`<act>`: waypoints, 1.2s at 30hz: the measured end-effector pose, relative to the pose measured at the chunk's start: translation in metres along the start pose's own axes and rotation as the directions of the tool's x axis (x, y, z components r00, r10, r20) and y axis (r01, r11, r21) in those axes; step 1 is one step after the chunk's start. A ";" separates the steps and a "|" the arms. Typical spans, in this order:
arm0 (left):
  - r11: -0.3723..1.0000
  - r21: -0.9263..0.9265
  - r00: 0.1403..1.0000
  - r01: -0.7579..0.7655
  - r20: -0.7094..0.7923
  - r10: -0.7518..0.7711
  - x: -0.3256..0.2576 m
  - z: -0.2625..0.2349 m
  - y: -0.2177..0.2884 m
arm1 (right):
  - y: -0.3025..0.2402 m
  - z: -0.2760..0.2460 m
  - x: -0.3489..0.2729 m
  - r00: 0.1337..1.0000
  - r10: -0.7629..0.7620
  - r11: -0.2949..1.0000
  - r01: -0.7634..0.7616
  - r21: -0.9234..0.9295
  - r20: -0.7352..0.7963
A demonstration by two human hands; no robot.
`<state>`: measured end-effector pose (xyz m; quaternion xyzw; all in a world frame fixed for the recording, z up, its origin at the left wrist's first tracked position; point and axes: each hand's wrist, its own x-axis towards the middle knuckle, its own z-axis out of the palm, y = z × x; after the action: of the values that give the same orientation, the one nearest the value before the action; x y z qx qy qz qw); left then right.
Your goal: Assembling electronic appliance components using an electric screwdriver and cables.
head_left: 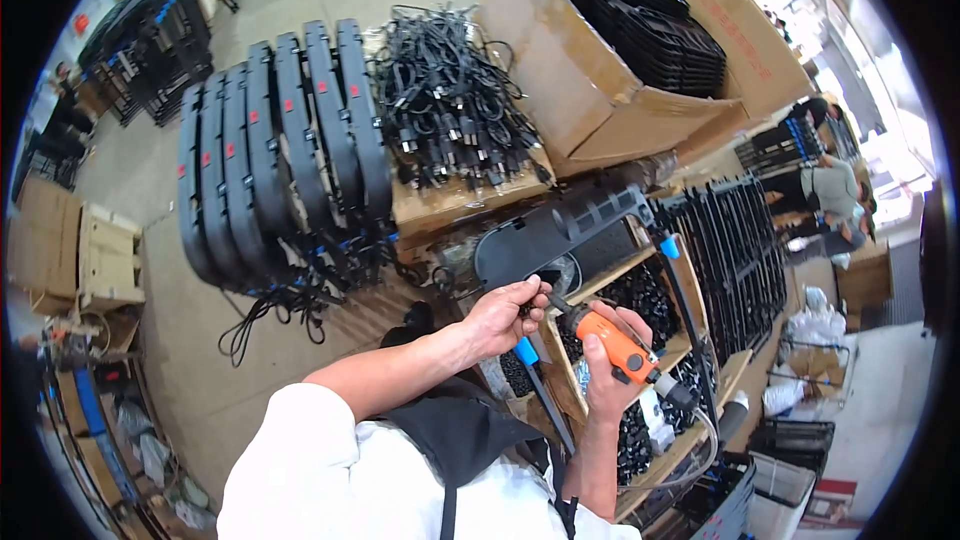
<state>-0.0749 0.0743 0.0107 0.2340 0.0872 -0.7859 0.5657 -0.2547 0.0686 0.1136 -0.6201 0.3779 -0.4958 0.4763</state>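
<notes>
So the main thing carrying stuff here is a wooden bin (612,274), basically plank walls split into compartments. Loads of small black parts (645,298) are heaped in there, plus some pale plastic bags (657,428) in a nearer section. A long black panel (530,240) lies over its far end, though what's under the panel's left end is hard to tell. Just beyond that, a cardboard carton (440,206) has a messy pile of black cables (450,100) right on top. Underneath it all it's plain greyish-tan floor (185,325).
</notes>
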 end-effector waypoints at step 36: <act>-0.295 0.956 0.913 -0.003 0.122 0.388 0.125 0.030 0.133 | 0.081 0.028 0.236 0.948 0.307 0.907 -0.317 -0.277 -0.081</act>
<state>0.0097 -0.0892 -0.0044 0.6920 -0.5378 -0.4014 0.2661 -0.1744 -0.1681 0.0940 -0.6051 0.5482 -0.3641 0.4480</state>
